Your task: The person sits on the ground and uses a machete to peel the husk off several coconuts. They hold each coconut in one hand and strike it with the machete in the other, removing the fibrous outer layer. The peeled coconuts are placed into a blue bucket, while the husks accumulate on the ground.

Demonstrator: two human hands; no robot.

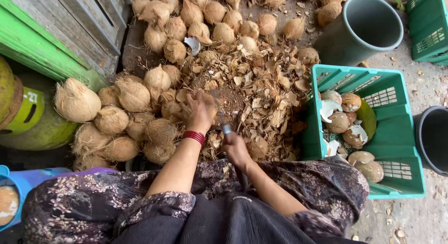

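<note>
Brown, fibrous husked coconuts (133, 127) are heaped on the ground to the left and along the top of the view, with a spread of broken shell and husk chips (254, 97) between them. The left hand (198, 112), banded at the wrist by red bangles (194, 136), is laid over one coconut (205, 106) at the edge of the heap, its grip spread around the shell. The right hand (235, 149) is closed tightly on the handle of a blade (223, 122), which is raised just beside that coconut; the tip is blurred. A teal plastic crate (396, 146) is placed to the right, holding peeled coconuts (345, 120). A grey-green bucket (361, 27) is set above it, a black bucket (431, 139) at the right edge, a second green crate (427, 24) at the top corner.
</note>
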